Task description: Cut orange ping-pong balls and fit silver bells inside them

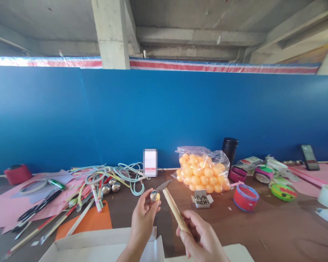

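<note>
My left hand (144, 214) is closed around a small shiny silver ball (154, 196), with a patch of yellow at its right side near my fingertips. In my right hand (198, 234) is a hammer-like tool (175, 211), gripped by its pale wooden handle and tilted up to the left. At the handle's top a dark grey pointed metal piece (164, 186) lies crosswise, its left end close to the ball. Whether it touches the ball I cannot tell. Beyond my right hand stands an open small box (202, 206) of tiny metal pieces.
A clear bag of orange balls (202, 174) sits ahead, near a black cylinder (229, 153). Silver balls (111, 186), cords (125, 173), scissors (39, 206) and an orange sheet (98, 220) lie left. A white tray (104, 234) is in front; a red-blue round case (246, 197) stands right.
</note>
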